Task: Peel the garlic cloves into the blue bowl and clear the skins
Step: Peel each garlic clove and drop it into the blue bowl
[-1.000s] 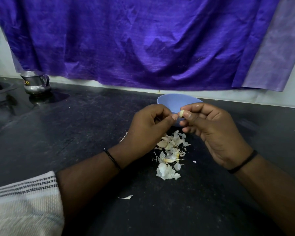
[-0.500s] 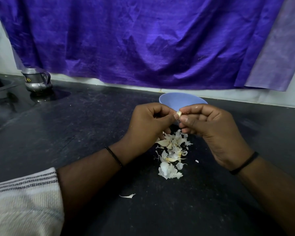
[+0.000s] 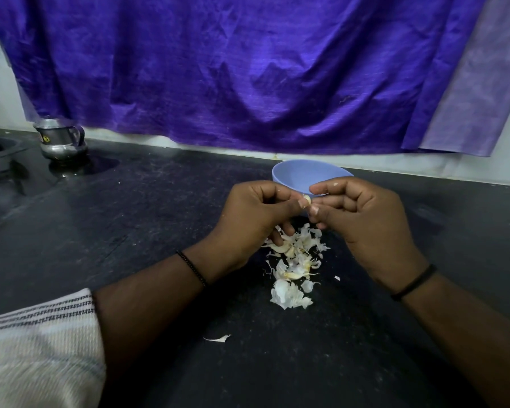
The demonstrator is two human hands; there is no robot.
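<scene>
Both hands' fingers (image 3: 302, 204) pinch one garlic clove (image 3: 307, 198), peeling it; next, probably drop it into the blue bowl (image 3: 295, 175) just behind the fingers.

A thin black beaded band (image 3: 192, 267) circles the left wrist, a plain black band (image 3: 413, 282) the right, and a pale sleeve (image 3: 38, 346) with dark woven stripes covers the left upper arm.
</scene>
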